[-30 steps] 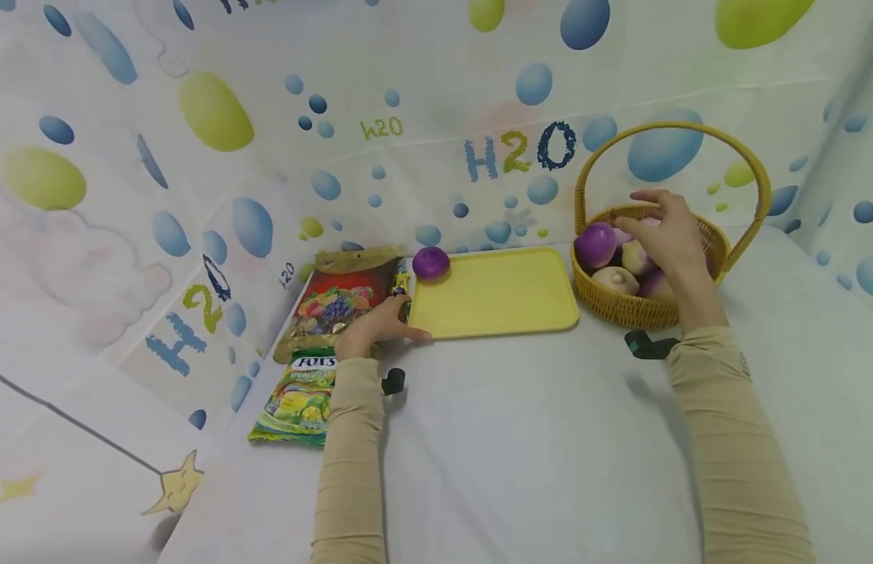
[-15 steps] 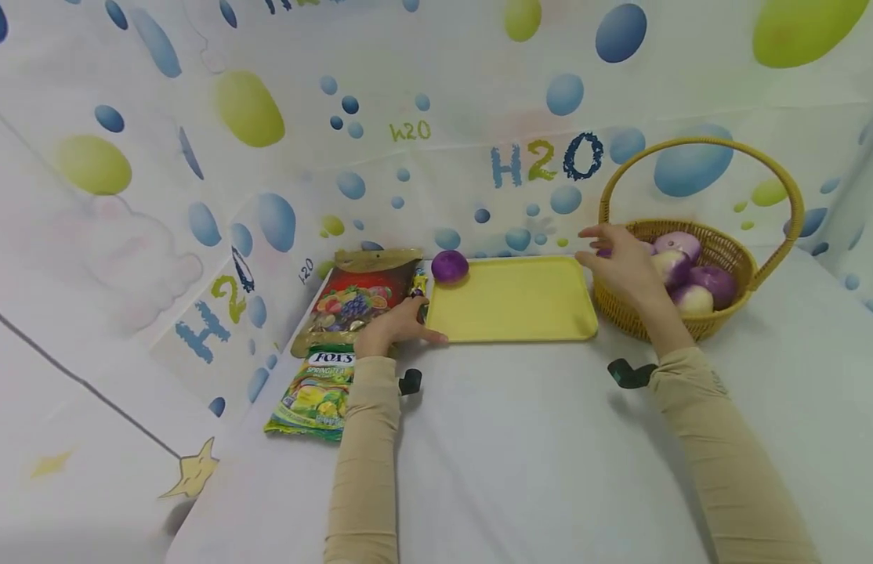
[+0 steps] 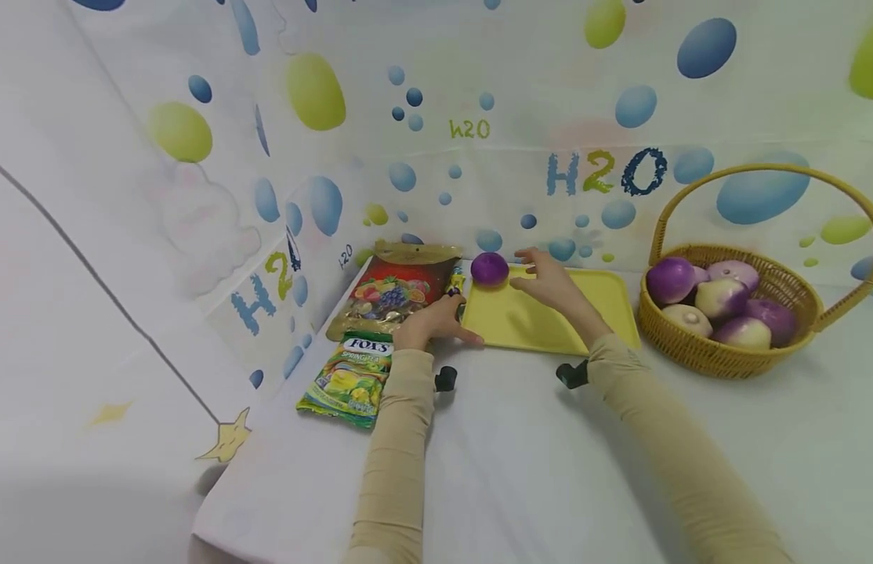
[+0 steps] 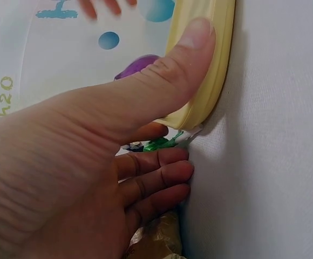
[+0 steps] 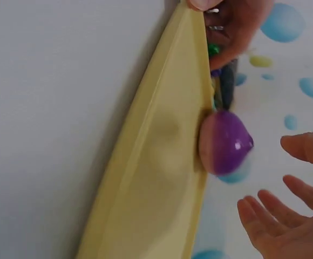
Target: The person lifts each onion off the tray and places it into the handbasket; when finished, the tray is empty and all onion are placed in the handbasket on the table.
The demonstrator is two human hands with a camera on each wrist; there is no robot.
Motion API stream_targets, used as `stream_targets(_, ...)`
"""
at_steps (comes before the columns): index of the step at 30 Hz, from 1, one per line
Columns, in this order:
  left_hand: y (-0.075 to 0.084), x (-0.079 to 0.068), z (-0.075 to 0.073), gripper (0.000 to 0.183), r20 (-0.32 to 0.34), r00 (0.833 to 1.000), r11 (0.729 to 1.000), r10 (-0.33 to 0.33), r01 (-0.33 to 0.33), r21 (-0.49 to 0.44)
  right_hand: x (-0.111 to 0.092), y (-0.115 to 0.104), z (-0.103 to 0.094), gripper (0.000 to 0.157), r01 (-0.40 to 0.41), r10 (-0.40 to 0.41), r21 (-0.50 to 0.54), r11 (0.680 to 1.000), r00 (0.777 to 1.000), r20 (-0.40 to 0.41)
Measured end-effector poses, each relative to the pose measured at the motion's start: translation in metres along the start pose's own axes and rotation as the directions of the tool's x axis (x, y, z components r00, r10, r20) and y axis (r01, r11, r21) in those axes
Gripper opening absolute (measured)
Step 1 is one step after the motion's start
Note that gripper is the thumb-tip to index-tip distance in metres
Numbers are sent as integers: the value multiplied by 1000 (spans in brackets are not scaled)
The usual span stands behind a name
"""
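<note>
In the head view a yellow tray (image 3: 556,313) lies against the back wall. One purple-topped turnip (image 3: 489,269) sits at its far left corner. My right hand (image 3: 552,290) hovers over the tray just right of that turnip, fingers spread and holding nothing; the right wrist view shows a gap between the fingers and the turnip (image 5: 226,143). My left hand (image 3: 432,323) is at the tray's near left corner. Its thumb rests along the tray's edge (image 4: 221,59), while the other fingers lie loosely bent beside the corner.
On the right stands a wicker basket (image 3: 672,345) with a tall handle, holding several turnips (image 3: 722,300). Left of the tray lie a red and gold fruit-print bag (image 3: 394,286), a green Fox's candy bag (image 3: 352,376) and small wrapped candies (image 3: 458,278).
My right hand has moved left from above the basket to above the tray beside the lone turnip. The left hand stays at the tray corner. The head view has turned right-to-left, shifting everything rightward.
</note>
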State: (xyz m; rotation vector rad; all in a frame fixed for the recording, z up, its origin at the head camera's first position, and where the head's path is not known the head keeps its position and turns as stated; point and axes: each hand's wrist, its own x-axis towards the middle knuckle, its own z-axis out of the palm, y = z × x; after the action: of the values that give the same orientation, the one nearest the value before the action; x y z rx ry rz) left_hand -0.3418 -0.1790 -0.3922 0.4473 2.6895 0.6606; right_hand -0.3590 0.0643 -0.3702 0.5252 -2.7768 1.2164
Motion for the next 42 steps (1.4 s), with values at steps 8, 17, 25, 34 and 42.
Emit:
stream_targets(8, -3, 1, 0, 102, -3, 1000, 1000, -14, 14, 3, 54, -12, 45, 72, -110, 110, -45, 993, 994, 9)
stream_targets(17, 7, 6, 5, 104, -15, 999, 999, -38, 38, 13, 57, 2, 45, 72, -154, 151, -80, 985, 988, -40)
stream_targets(25, 1, 4, 2, 105, 10, 997, 997, -73, 72, 21, 29, 2, 27, 68, -86, 82, -39, 996, 992, -91)
stream_targets(34, -2, 3, 0, 103, -10, 996, 996, -88, 88, -15, -42, -6, -44, 76, -90, 94, 33, 995, 975, -200)
stream_targets(42, 1, 2, 0, 104, -3, 999, 999, -44, 43, -13, -110, 19, -135, 83, -215, 224, 67, 974, 892, -393)
